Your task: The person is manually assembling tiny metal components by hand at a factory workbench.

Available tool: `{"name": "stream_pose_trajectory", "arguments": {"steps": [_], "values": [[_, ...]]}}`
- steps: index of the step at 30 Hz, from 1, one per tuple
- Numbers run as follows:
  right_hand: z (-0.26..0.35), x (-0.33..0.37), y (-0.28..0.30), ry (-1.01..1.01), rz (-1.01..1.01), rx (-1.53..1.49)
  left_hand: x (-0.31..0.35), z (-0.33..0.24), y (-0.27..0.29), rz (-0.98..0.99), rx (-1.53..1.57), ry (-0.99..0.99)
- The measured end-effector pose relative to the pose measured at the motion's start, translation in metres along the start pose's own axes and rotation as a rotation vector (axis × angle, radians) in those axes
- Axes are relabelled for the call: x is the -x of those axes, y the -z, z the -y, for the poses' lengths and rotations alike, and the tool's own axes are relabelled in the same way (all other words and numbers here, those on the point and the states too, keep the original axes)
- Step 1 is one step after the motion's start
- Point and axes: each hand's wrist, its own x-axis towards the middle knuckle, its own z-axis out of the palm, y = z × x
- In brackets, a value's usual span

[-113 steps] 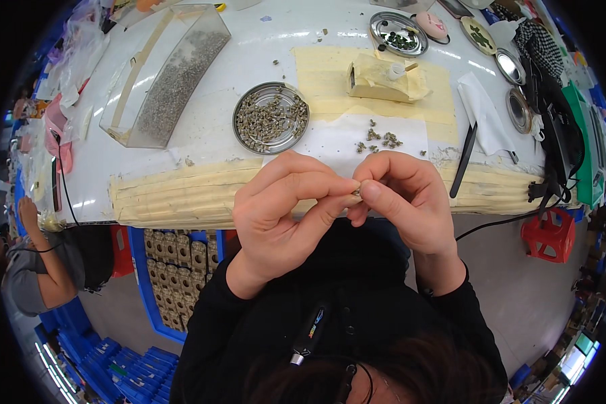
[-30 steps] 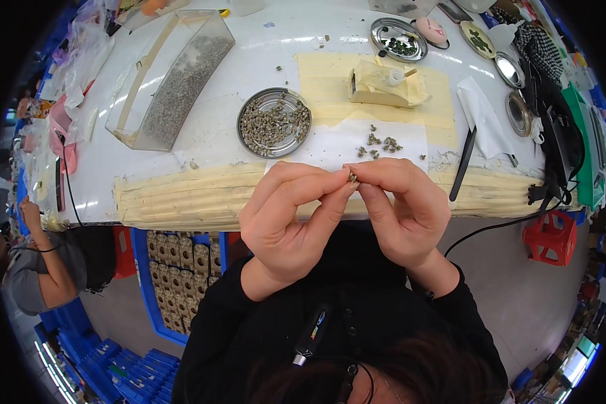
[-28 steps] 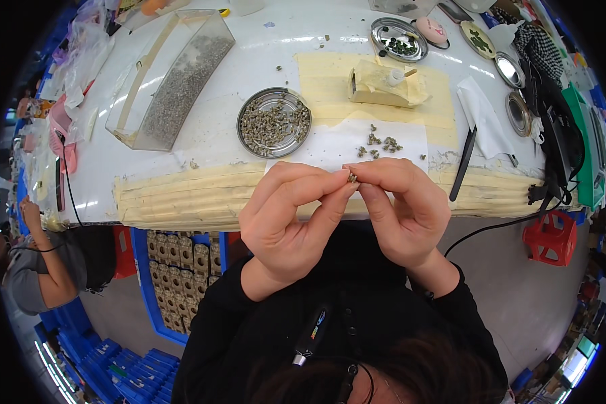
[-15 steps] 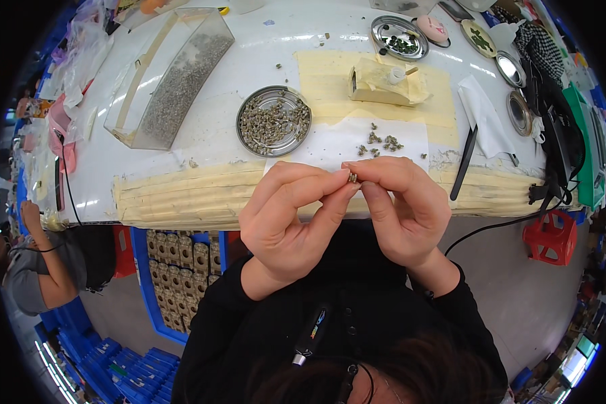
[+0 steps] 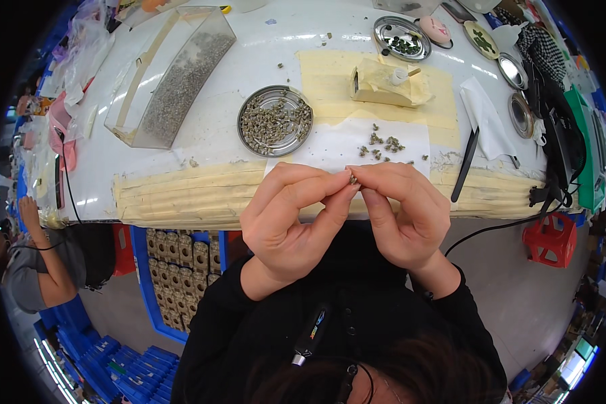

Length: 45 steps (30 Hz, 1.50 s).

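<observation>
Pinching a tiny part (image 5: 353, 180) at the finger ends of left hand (image 5: 286, 219) and right hand (image 5: 407, 212), over the table's (image 5: 212, 111) near edge. Looks metallic, grey-brown and knobbly, largely hidden in the grip. Beyond, a round dish (image 5: 293, 139) heaped with similar parts (image 5: 264, 122); left of that, a clear bin (image 5: 131, 91) of small grey pieces (image 5: 182, 87). At upper right, a second dish (image 5: 390, 28) of dark green bits (image 5: 405, 47). Lower left, a blue tray (image 5: 145, 284) of brown blocks (image 5: 182, 256). Cannot tell the part's direction or long axis: too small.
</observation>
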Motion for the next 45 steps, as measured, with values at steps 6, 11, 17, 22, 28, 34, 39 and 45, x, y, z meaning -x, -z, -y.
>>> {"name": "stream_pose_trajectory", "arguments": {"steps": [6,11,17,22,28,34,39,45], "values": [[-0.01,0.005,0.025,-0.088,-0.122,0.149,-0.009,0.001,0.001,0.203,-0.199,0.116],[-0.022,0.006,0.036,-0.13,-0.224,0.158,-0.02,0.008,-0.011,0.337,-0.368,0.025],[-0.025,0.004,0.037,-0.139,-0.212,0.114,-0.035,0.009,-0.012,0.324,-0.402,0.058],[-0.028,0.008,0.039,-0.17,-0.202,0.091,-0.048,0.015,0.021,0.191,-0.491,0.093],[-0.024,0.006,0.04,-0.202,-0.178,0.07,-0.049,0.006,0.047,0.172,-0.588,0.231],[-0.025,0.006,0.038,-0.211,-0.178,0.082,-0.052,0.01,0.041,0.327,-0.591,0.193],[-0.024,0.004,0.037,-0.215,-0.165,0.106,-0.056,0.019,0.039,0.38,-0.593,0.175],[-0.023,0.004,0.035,-0.197,-0.165,0.143,-0.062,0.021,0.042,0.424,-0.615,0.08]]}}
